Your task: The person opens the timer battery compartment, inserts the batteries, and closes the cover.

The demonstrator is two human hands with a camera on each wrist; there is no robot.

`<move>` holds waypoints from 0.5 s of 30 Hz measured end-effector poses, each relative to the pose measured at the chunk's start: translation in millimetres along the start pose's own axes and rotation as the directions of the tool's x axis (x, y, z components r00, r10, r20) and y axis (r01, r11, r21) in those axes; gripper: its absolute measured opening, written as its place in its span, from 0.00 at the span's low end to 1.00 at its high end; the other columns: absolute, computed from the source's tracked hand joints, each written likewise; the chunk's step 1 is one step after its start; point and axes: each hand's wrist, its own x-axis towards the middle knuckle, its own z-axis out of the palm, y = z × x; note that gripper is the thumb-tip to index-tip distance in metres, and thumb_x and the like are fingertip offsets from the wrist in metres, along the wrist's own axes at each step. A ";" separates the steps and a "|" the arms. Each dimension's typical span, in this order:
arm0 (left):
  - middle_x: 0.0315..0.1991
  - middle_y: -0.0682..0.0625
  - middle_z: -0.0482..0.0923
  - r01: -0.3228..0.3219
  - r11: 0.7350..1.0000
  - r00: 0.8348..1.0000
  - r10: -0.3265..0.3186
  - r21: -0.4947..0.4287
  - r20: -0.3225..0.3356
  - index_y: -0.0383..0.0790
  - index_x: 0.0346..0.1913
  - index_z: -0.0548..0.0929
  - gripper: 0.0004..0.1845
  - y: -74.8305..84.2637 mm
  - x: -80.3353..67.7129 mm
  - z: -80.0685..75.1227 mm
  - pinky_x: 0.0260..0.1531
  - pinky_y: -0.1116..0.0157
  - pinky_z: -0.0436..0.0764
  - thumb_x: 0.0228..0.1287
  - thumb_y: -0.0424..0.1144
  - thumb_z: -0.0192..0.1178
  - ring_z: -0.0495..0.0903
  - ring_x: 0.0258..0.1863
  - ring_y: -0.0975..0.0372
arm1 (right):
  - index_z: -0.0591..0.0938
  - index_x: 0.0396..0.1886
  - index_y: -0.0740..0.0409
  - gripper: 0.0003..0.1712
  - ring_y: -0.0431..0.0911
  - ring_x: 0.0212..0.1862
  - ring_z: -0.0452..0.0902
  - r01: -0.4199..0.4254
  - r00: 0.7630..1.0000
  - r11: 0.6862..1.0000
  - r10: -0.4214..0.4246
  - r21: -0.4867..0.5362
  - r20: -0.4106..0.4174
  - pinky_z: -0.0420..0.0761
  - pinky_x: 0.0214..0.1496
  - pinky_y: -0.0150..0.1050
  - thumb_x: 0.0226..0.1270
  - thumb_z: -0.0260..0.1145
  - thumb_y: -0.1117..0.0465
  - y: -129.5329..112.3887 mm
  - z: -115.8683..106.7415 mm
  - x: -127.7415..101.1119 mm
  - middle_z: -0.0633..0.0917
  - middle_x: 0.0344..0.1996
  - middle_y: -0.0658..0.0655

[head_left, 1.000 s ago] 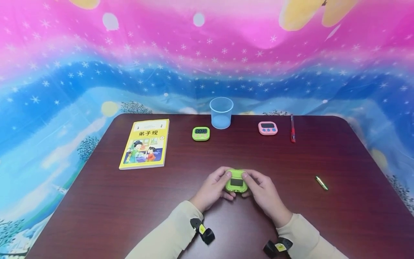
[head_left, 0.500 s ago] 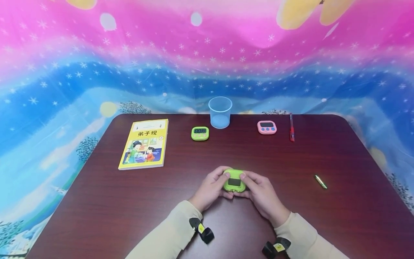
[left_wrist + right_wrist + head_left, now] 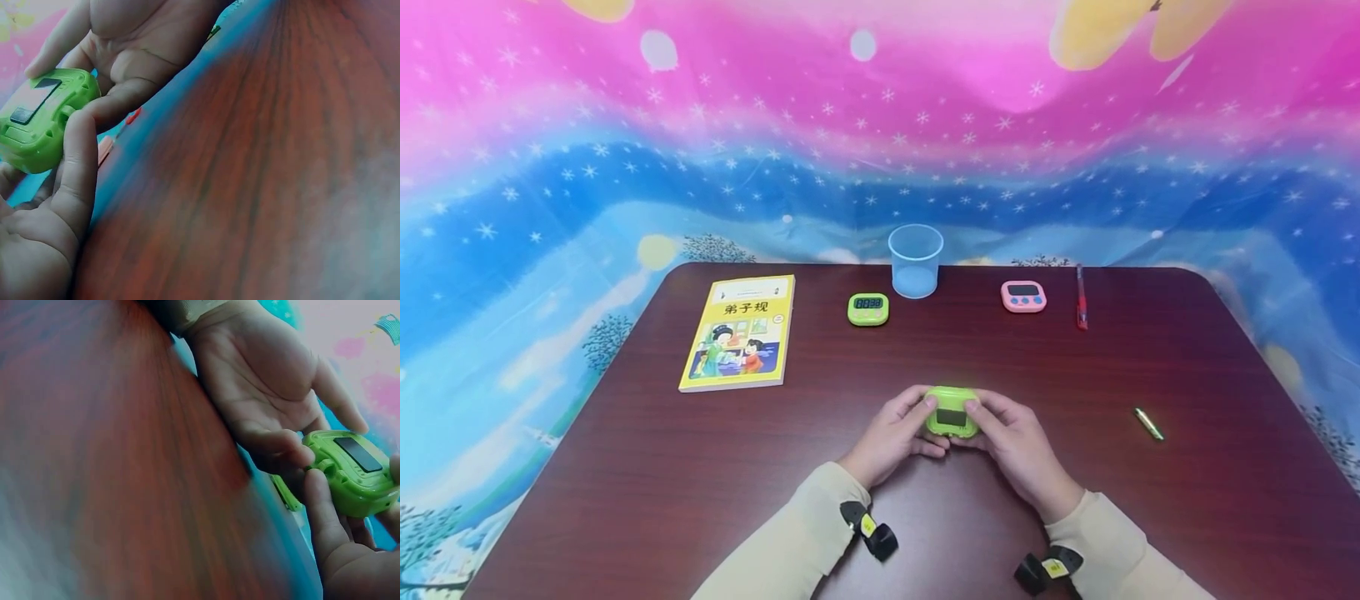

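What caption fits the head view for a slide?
Left hand and right hand hold a green timer above the table.

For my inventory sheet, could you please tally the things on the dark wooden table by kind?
Timers: 3, namely the lime-green timer held by the left hand and right hand, a small green digital timer and a pink digital timer.
Books: 1, the yellow picture book.
Cups: 1, the clear plastic cup.
Pens: 1, the red pen.
Small metallic cylinders: 1.
Total: 7.
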 end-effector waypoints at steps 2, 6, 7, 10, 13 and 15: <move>0.42 0.40 0.81 0.022 1.000 1.000 -0.022 -0.006 0.006 0.31 0.63 0.72 0.23 2.7 -0.6 -1.8 0.37 0.57 0.89 0.80 0.47 0.48 0.84 0.31 0.55 | 0.75 0.61 0.74 0.24 0.47 0.47 0.85 0.029 0.999 0.999 -0.029 -0.013 0.017 0.86 0.49 0.48 0.77 0.61 0.59 -1.0 -1.5 0.0 0.84 0.51 0.59; 0.42 0.39 0.80 0.092 0.996 0.995 -0.092 0.003 0.028 0.26 0.60 0.73 0.31 8.4 -1.5 -8.8 0.39 0.54 0.88 0.78 0.55 0.48 0.85 0.31 0.55 | 0.78 0.59 0.72 0.20 0.46 0.49 0.84 0.083 0.996 0.994 -0.079 -0.075 0.051 0.86 0.50 0.46 0.75 0.63 0.63 -2.5 -4.3 -1.0 0.83 0.51 0.59; 0.41 0.39 0.80 0.109 0.994 0.993 -0.109 0.013 0.038 0.25 0.59 0.74 0.32 9.7 -1.7 -10.9 0.40 0.54 0.88 0.78 0.57 0.49 0.85 0.31 0.55 | 0.80 0.58 0.70 0.19 0.45 0.49 0.83 0.101 0.994 0.988 -0.096 -0.114 0.054 0.86 0.51 0.43 0.73 0.64 0.64 -2.8 -5.0 -1.4 0.83 0.51 0.59; 0.42 0.38 0.80 0.143 0.988 0.986 -0.147 0.049 0.081 0.24 0.58 0.75 0.31 13.1 -2.6 -16.8 0.41 0.55 0.88 0.78 0.54 0.50 0.85 0.32 0.56 | 0.84 0.54 0.65 0.15 0.44 0.51 0.81 0.162 0.986 0.963 -0.148 -0.215 0.077 0.84 0.52 0.35 0.70 0.66 0.66 -3.9 -6.8 -2.4 0.83 0.49 0.60; 0.46 0.37 0.80 0.150 0.986 0.979 -0.158 0.075 0.125 0.23 0.58 0.75 0.26 16.1 -3.7 -20.0 0.43 0.55 0.88 0.78 0.47 0.53 0.85 0.34 0.56 | 0.86 0.52 0.62 0.15 0.45 0.52 0.79 0.216 0.975 0.935 -0.194 -0.283 0.105 0.79 0.52 0.31 0.67 0.68 0.68 -4.9 -8.1 -2.8 0.83 0.48 0.60; 0.49 0.37 0.79 0.143 0.986 0.976 -0.155 0.088 0.151 0.23 0.60 0.74 0.24 17.6 -4.1 -20.8 0.45 0.56 0.87 0.77 0.44 0.54 0.84 0.36 0.57 | 0.85 0.53 0.63 0.15 0.45 0.53 0.78 0.241 0.969 0.927 -0.213 -0.286 0.127 0.78 0.53 0.31 0.66 0.68 0.69 -5.0 -8.7 -2.8 0.82 0.48 0.60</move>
